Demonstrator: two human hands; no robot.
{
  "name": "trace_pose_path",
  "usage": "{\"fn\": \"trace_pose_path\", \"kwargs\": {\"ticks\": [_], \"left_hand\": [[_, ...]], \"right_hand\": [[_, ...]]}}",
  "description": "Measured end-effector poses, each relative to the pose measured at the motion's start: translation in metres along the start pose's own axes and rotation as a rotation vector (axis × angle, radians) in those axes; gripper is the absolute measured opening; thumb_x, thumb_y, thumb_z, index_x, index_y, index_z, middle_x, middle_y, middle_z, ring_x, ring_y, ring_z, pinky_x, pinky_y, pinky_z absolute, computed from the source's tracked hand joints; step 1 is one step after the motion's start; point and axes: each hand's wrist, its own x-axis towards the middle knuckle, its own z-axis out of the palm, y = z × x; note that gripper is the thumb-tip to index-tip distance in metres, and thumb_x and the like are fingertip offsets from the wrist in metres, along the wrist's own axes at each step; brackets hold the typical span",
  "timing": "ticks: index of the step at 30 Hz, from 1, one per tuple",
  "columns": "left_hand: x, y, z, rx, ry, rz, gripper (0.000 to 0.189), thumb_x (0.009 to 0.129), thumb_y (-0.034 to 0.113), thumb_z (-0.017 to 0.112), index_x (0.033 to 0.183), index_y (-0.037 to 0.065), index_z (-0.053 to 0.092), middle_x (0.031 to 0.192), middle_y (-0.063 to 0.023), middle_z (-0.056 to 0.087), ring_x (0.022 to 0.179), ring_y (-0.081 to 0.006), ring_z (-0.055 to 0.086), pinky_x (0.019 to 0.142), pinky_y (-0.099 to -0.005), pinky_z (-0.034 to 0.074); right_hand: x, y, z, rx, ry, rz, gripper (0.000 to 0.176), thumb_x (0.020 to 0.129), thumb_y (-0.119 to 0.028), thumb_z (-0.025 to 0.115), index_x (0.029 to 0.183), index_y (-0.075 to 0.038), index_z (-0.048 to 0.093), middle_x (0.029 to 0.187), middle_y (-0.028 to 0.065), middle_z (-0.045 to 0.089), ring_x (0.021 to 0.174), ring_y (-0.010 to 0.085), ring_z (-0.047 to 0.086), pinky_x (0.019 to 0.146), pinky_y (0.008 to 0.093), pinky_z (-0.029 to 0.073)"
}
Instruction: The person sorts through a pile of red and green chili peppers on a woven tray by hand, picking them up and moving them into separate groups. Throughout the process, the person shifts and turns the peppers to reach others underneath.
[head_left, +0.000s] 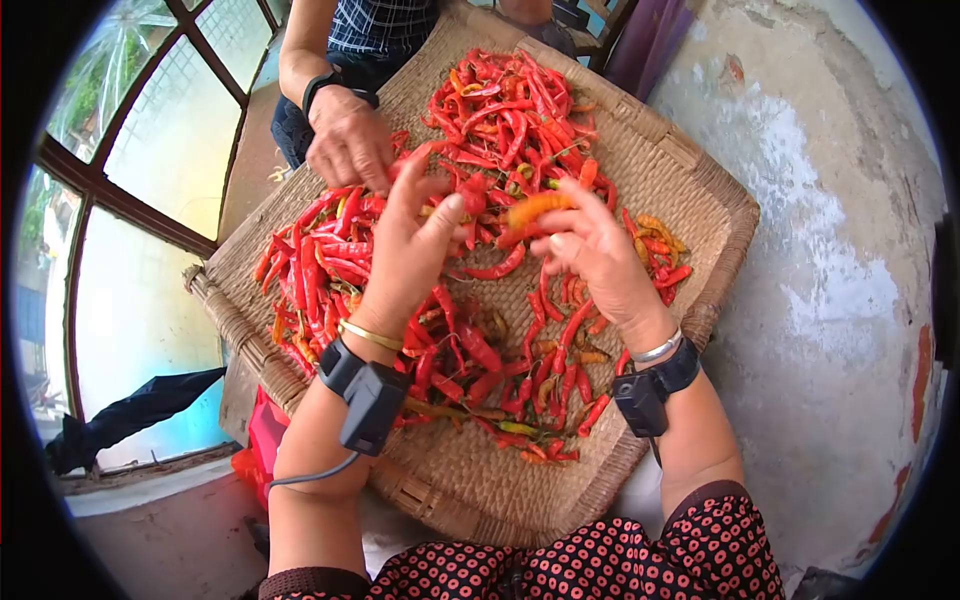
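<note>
My right hand [600, 255] pinches an orange chili pepper [540, 207] between thumb and fingers, slightly blurred by motion. To its left, my left hand [415, 225] is raised over the peppers with thumb and fingers apart. A blurred red patch lies just beyond its fingertips, and I cannot make out anything held. Below both hands, loose red chili peppers [575, 325] are spread on a woven tray [480, 490]. One heap of red peppers [510, 110] is at the far side, another pepper heap [325, 260] at the left.
Across the tray, another person's hand [350, 140] reaches into the peppers at the upper left. A few orange peppers [655, 235] lie near the right rim. A window [150, 200] and a dark umbrella [140, 415] are on the left; a worn wall [820, 260] is on the right.
</note>
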Motion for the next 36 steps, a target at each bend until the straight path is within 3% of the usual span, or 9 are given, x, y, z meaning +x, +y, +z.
{"fn": "trace_pose_path", "kwargs": {"ticks": [3,7,11,17,23,27,32,33,36], "left_hand": [[-0.004,-0.013,0.003,0.398,-0.051,0.199,0.044,0.084,0.011,0.057,0.125,0.004,0.043,0.102,-0.0092,0.057,0.067,-0.0117,0.057,0.058,-0.0233,0.046],[-0.022,-0.017,0.004,1.036,-0.43,0.357,0.023,0.071,0.016,0.065,0.091,0.005,0.063,0.075,-0.0143,0.061,0.072,-0.0281,0.061,0.063,-0.0387,0.049],[-0.048,-0.008,0.011,1.35,-0.96,0.117,0.027,0.068,0.029,0.067,0.08,0.006,0.061,0.078,-0.0128,0.061,0.075,-0.0302,0.061,0.065,-0.041,0.049],[-0.061,-0.024,0.012,1.579,-0.878,0.237,0.012,0.071,0.017,0.06,0.074,0.005,0.063,0.078,-0.0113,0.06,0.066,-0.0253,0.064,0.054,-0.0355,0.051],[-0.047,-0.009,0.01,1.34,-0.881,0.315,0.014,0.072,0.02,0.06,0.075,0.007,0.064,0.074,-0.0107,0.062,0.071,-0.028,0.062,0.06,-0.0382,0.05],[-0.036,0.01,0.001,1.101,-0.704,0.279,0.017,0.075,0.022,0.059,0.085,0.01,0.066,0.077,-0.0099,0.063,0.073,-0.0304,0.06,0.062,-0.0393,0.049],[-0.021,0.019,-0.008,0.678,-0.46,0.098,0.016,0.085,0.014,0.056,0.094,0.001,0.061,0.064,-0.005,0.059,0.059,-0.0124,0.058,0.054,-0.0281,0.047],[-0.015,0.023,-0.008,0.389,-0.316,-0.262,0.023,0.085,0.015,0.057,0.101,-0.001,0.057,0.078,-0.0066,0.061,0.066,-0.0122,0.058,0.057,-0.0263,0.048],[-0.006,0.015,-0.004,-0.06,-0.122,0.142,0.026,0.084,0.018,0.059,0.101,-0.001,0.055,0.086,-0.0068,0.057,0.071,-0.0138,0.058,0.059,-0.0245,0.047]], "right_hand": [[0.0,-0.005,0.001,0.25,0.15,-0.096,0.051,0.083,-0.015,0.059,0.126,0.002,0.038,0.103,0.0077,0.058,0.084,0.0147,0.058,0.071,0.0261,0.048],[-0.004,0.009,-0.008,-0.667,-0.209,-0.067,0.036,0.076,-0.022,0.065,0.106,-0.004,0.057,0.08,0.012,0.063,0.077,0.0205,0.062,0.071,0.032,0.049],[-0.018,0.011,-0.007,-1.43,-0.486,0.048,0.03,0.073,-0.026,0.065,0.095,-0.006,0.061,0.085,0.0162,0.062,0.081,0.031,0.061,0.072,0.0404,0.047],[-0.025,0.018,-0.001,-1.345,-0.589,0.042,0.03,0.073,-0.032,0.065,0.09,-0.008,0.063,0.083,0.0152,0.062,0.083,0.0329,0.06,0.072,0.0426,0.046],[-0.022,0.005,0.005,-1.249,-0.573,0.128,0.028,0.078,-0.034,0.057,0.089,-0.009,0.064,0.083,0.0163,0.063,0.082,0.0349,0.06,0.071,0.0438,0.047],[-0.014,0.018,0.002,-0.907,-0.408,-0.112,0.024,0.08,-0.024,0.056,0.095,-0.006,0.062,0.083,0.0161,0.063,0.08,0.0327,0.061,0.069,0.0399,0.048],[-0.016,0.013,-0.002,-0.671,-0.217,-0.012,0.023,0.084,-0.017,0.056,0.102,-0.002,0.059,0.077,0.0091,0.063,0.068,0.0148,0.06,0.064,0.0279,0.047],[-0.016,0.014,-0.001,-0.617,-0.173,0.039,0.024,0.084,-0.016,0.056,0.102,-0.001,0.059,0.076,0.009,0.063,0.068,0.0145,0.06,0.064,0.0275,0.047],[-0.014,0.016,0.001,-0.64,-0.144,0.043,0.027,0.083,-0.018,0.057,0.103,0.0,0.058,0.077,0.0097,0.063,0.069,0.0167,0.061,0.065,0.0283,0.047]]}}
